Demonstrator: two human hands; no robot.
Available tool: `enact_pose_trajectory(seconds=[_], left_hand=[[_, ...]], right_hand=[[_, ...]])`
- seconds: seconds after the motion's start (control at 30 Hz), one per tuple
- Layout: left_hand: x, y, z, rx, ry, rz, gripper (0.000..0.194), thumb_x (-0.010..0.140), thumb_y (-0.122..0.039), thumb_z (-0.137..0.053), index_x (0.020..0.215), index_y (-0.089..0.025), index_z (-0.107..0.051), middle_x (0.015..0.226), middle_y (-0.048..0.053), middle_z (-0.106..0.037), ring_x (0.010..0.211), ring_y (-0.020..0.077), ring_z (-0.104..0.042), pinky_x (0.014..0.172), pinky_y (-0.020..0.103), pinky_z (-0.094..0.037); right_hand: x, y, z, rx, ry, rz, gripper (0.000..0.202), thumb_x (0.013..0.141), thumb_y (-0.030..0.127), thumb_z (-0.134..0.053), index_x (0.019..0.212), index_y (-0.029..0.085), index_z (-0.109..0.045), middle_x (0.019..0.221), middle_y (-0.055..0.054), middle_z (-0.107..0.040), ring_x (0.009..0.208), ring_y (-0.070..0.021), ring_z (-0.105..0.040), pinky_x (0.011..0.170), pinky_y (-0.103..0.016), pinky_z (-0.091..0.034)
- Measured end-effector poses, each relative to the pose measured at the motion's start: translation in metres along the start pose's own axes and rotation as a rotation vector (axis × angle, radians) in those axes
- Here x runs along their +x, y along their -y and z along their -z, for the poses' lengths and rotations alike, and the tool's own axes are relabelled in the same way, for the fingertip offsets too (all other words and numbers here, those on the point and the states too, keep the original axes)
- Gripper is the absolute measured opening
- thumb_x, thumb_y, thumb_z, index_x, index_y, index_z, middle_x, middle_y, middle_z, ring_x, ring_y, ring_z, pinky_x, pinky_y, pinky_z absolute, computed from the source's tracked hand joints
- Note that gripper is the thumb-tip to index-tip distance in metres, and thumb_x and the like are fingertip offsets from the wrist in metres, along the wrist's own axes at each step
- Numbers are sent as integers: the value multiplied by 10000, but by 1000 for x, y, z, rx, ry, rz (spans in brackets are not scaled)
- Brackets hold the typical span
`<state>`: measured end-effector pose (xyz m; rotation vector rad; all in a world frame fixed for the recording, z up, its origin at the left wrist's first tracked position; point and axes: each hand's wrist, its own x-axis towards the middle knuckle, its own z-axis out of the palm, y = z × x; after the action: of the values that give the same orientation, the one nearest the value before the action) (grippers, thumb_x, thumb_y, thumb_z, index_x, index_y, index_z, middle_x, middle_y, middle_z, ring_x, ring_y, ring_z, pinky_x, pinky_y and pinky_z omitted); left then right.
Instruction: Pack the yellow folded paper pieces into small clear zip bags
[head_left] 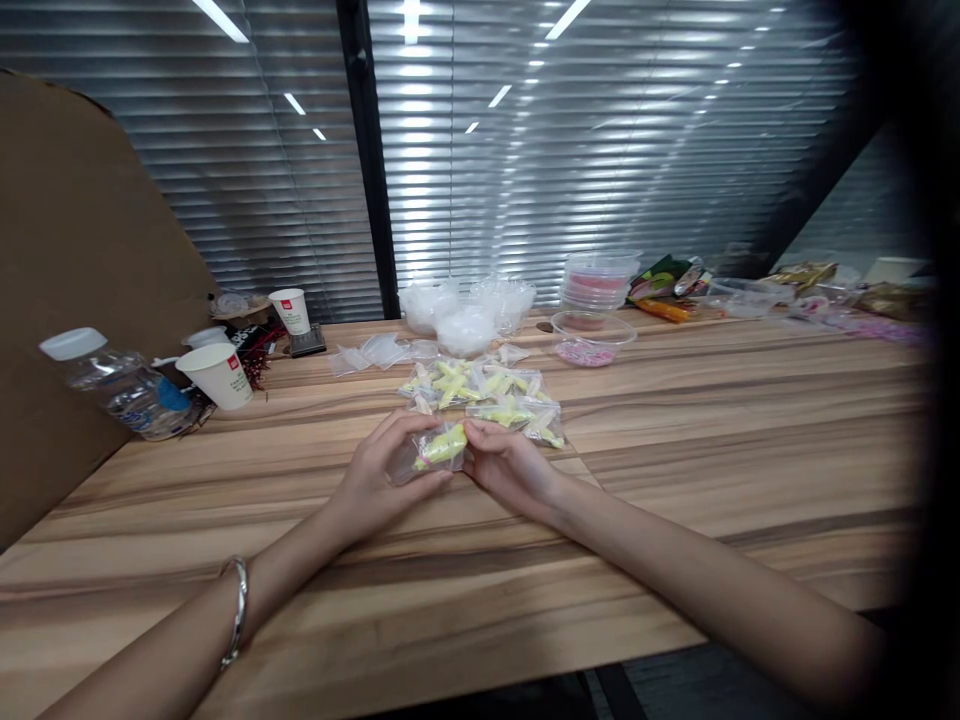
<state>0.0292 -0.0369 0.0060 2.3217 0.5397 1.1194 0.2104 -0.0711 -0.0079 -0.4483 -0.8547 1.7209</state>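
The left hand (386, 465) is partly curled, thumb below and fingers above, gripping the left side of a small clear plastic bag (406, 464). The right hand (516, 468) pinches the bag's right end between thumb and bent fingers. Inside the bag lies a yellow piece (447, 446) with a touch of pink at its lower left end. The bag is in front of the person, just above the wood-grain worktop (712, 455); whether it touches the surface, I cannot tell. A silvery bracelet (238, 610) circles the left forearm.

Just beyond the hands lies a cluster of bagged yellow pieces (457, 385), some overlapping. Behind it, flat translucent bags (382, 350) lie to the left, near bulky bundles of clear plastic (469, 325). To the right stands a clear round tub with pink bits (589, 352), in front of stacked clear tubs (598, 282). Far left are two paper cups (225, 378) and a tilted plastic bottle (124, 385). Window blinds (600, 150) rise behind the worktop.
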Motion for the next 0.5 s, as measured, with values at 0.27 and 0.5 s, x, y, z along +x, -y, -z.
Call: enact_pose_trajectory(seconds=[0.27,0.5], left_hand=[[0,1,1,-10,2,-42,437,723,-185,-694,1127,-204,-528,1063,86,-570,1012,216,-534,888,357,-425],[-2,5,1,-31,3,-47,427,725,-191,-692,1121,-214,-535,1059,89,-570,1010,223,-532,887,376,-431]], right_hand=[[-1,1,-1,-153,-3,1,127,769,260,-636,836,153,-650,866,-44,-588,837,-159,-515,822,-288,-380],[-1,1,-2,-242,-24,12,208,721,348,-686,823,171,-649,859,-37,-600,815,-162,-511,815,-296,-369]])
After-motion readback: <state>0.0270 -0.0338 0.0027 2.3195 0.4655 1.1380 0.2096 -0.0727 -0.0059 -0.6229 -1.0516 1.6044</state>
